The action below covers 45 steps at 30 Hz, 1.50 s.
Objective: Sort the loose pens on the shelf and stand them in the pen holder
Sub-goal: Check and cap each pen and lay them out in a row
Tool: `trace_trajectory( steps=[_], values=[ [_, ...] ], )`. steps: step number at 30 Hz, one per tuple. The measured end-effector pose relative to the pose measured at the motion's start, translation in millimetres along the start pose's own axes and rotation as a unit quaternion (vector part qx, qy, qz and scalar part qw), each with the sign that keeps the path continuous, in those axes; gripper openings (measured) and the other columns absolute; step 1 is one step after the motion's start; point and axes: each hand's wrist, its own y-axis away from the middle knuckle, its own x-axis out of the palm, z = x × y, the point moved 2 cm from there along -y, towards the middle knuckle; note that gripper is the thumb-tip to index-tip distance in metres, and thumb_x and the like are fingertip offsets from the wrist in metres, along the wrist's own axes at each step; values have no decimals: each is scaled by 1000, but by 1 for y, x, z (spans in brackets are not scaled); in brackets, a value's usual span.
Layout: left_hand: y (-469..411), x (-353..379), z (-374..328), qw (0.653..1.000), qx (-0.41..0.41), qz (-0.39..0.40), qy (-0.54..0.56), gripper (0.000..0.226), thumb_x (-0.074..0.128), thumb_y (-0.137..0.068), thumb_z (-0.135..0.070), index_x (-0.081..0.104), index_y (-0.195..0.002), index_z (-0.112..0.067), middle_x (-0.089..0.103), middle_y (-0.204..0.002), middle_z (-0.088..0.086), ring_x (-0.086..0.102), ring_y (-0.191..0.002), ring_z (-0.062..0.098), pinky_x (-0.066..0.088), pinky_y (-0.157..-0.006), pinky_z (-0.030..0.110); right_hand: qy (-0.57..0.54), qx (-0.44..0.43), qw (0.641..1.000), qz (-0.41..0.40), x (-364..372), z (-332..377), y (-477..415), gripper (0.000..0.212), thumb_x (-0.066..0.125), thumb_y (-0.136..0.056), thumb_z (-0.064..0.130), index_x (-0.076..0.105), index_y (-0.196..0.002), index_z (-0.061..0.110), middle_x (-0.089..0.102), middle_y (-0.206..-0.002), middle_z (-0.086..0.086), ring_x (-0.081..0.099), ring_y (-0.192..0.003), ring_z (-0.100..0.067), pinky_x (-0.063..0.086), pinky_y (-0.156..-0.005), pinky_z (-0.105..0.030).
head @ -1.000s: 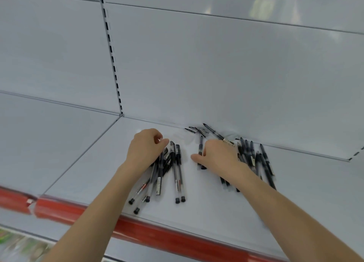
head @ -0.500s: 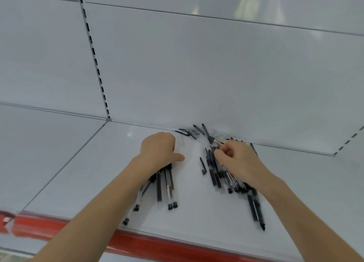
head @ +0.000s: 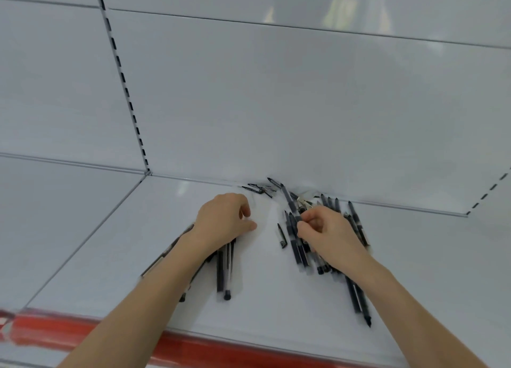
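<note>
Head camera looks down along two bare forearms that reach forward over a white shelf [head: 276, 298]. The left hand [head: 224, 221] lies knuckles up, wrist straight, fingers curled under and the thumb stuck out to the right, flat on the shelf surface. It covers the far ends of the left bunch of pens [head: 225, 271], which run back beneath the palm and forearm towards the shelf's front edge. Whether the curled fingers actually grip any of them is hidden by the back of the hand. The right hand [head: 329, 229] is turned slightly inward, its fingers bent. Thumb and fingertips [head: 302, 223] close together in a pinch on the barrels at the top of the right bunch of pens [head: 298, 248]. The rest of that bunch fans out beneath the palm and wrist, and one pen reaches nearly to the front edge.

The pens are slim, straight sticks with dark or see-through barrels and small black round end caps; motion blur softens several of them. A short black piece [head: 281, 236] lies alone between the two bunches, touching neither. A few more thin dark pens [head: 260, 189] lie scattered against the back panel [head: 276, 104]. Shelf and panel are smooth, glossy, pale grey-white sheet, catching soft reflections. A slotted upright [head: 124, 82] runs up the panel at left, and a shiny red strip [head: 193, 351] edges the shelf front.
</note>
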Motion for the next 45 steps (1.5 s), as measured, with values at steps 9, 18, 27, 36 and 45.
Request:
trace_trajectory(
  steps=[9,18,27,36,45],
  values=[
    [18,-24,-7,833,-17,-57,550,7,62,-85,-7,65,-89,-11,69,-76,5,70,-71,14,57,-69,24,-122,-117,983,-64,-17,24,19,8,60,-86,19,64,-82,26,33,-41,9,29,-42,-6,28,-45,-12],
    [31,-35,-17,696,-20,-29,717,12,51,-87,-5,63,-91,-8,74,-83,5,71,-76,16,58,-70,26,-121,-178,976,-37,-21,44,44,27,67,-82,11,67,-77,37,37,-43,8,32,-43,-6,30,-45,-13],
    [34,-37,-20,644,-26,-35,763,13,47,-92,-5,59,-90,-2,74,-80,9,72,-80,14,58,-68,21,-119,-193,973,-40,-19,48,50,14,64,-77,21,67,-79,35,41,-43,11,36,-42,-4,31,-47,-10],
    [37,-37,-20,660,-21,-46,750,8,51,-88,-6,59,-88,-5,74,-82,8,72,-82,16,57,-64,19,-103,-175,979,-26,-16,52,53,21,64,-82,6,67,-77,26,44,-40,15,39,-41,-3,32,-47,-8],
    [37,-31,-24,703,-10,-89,706,5,60,-82,-2,62,-82,-7,74,-78,7,71,-75,17,58,-68,24,-117,-163,979,-36,-7,49,45,22,62,-86,12,62,-71,29,48,-43,11,41,-43,-5,35,-47,-15]
  ],
)
